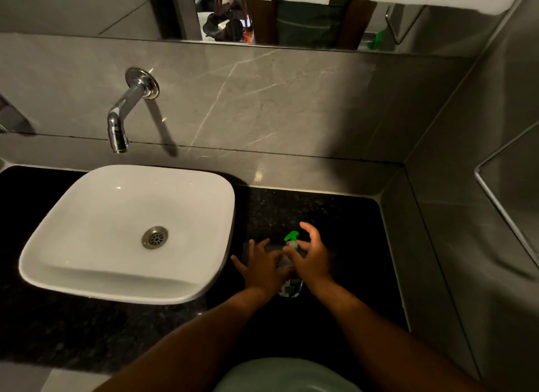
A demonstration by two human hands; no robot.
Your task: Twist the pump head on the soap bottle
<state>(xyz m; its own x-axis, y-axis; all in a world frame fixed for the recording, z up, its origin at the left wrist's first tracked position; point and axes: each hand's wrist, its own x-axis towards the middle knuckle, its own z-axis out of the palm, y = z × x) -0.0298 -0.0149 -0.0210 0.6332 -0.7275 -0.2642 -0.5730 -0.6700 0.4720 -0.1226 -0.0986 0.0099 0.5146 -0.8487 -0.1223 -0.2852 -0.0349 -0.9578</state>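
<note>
A clear soap bottle [289, 288] with a green pump head [291, 236] stands on the black counter [335, 222], to the right of the basin. My left hand [261, 267] lies just left of the bottle, fingers spread and straight, thumb side against the bottle's shoulder. My right hand [310, 256] hovers over the bottle's right side. Its fingers are spread and loosely bent, and its thumb touches the neck below the pump head. Both hands hide the bottle's middle.
A white square basin [87, 263] with a metal drain [155, 237] sits on the counter's left. A chrome wall spout [118, 129] hangs over it. Grey tiled walls close the back and right side. A mirror strip [291, 24] runs above.
</note>
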